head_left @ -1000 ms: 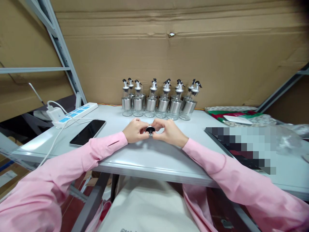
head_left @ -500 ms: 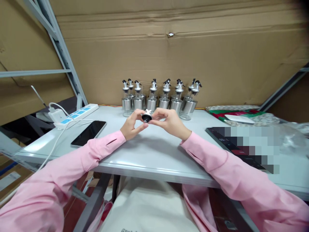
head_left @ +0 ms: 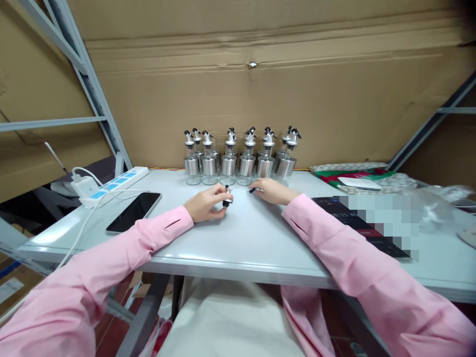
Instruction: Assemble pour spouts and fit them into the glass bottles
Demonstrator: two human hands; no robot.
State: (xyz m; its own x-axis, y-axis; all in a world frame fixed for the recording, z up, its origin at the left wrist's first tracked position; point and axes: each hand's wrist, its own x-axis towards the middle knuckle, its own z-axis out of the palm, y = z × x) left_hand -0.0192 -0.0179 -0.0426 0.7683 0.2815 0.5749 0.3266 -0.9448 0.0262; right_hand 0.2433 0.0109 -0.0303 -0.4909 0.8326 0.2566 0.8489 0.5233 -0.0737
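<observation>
My left hand (head_left: 207, 204) is closed on a small silver and black pourer top (head_left: 227, 198), held upright just over the table. To the right, the fingers of my right hand (head_left: 270, 191) are closed on a small black piece (head_left: 252, 190) near the tabletop. Behind both hands stand several glass bottles with steel bands (head_left: 247, 165), each with a silver and black pourer. They form rows along the back of the table.
On the left of the white table (head_left: 238, 248) are a dark phone (head_left: 134, 212) and a power strip (head_left: 119, 186) with a plugged-in white cable. A partly blurred dark device (head_left: 366, 225), clear plastic (head_left: 433, 210) and a colourful cloth (head_left: 334, 176) lie on the right.
My hands have moved apart. The left keeps the pourer top, now upright and slightly lower in view. My right hand has let go of it and moved right, to the small black piece.
</observation>
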